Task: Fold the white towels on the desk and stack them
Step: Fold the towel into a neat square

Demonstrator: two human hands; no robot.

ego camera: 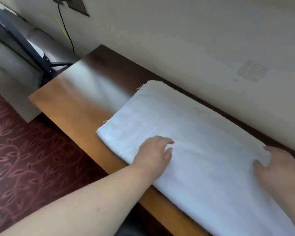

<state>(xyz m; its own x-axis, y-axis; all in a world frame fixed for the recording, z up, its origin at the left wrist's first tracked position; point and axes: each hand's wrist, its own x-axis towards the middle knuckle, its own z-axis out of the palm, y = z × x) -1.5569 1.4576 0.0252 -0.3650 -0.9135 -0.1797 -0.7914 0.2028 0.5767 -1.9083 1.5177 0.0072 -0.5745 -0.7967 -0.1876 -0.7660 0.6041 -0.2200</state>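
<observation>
A pale cream wall (194, 40) fills the upper half of the head view, with a faint patterned mark on it toward the right and a dark wooden plate near the top left from which a thin black cable (64, 28) hangs down. Below and to the left lies a dark red carpet (24, 159) with a curling leaf pattern. A long wooden desk (66, 99) runs along the wall, its near part glossy orange-brown, its far strip by the wall in dark shadow, and a bright glare across its left end. Beyond that left end stands a black metal frame (24, 43) against grey upholstery, blurred. On the desk lies a folded white towel (186, 133), a long flat rectangle set lengthwise along the desk, its far edge close to the wall, its left end squared with loose threads at the corners, its right end running out of view. The left hand (153, 154) rests palm down on the towel near its front edge, fingers loosely spread and pressing flat, gripping nothing. The right hand (279, 169) lies on the towel farther right, fingers extended flat on the cloth, likewise not grasping
</observation>
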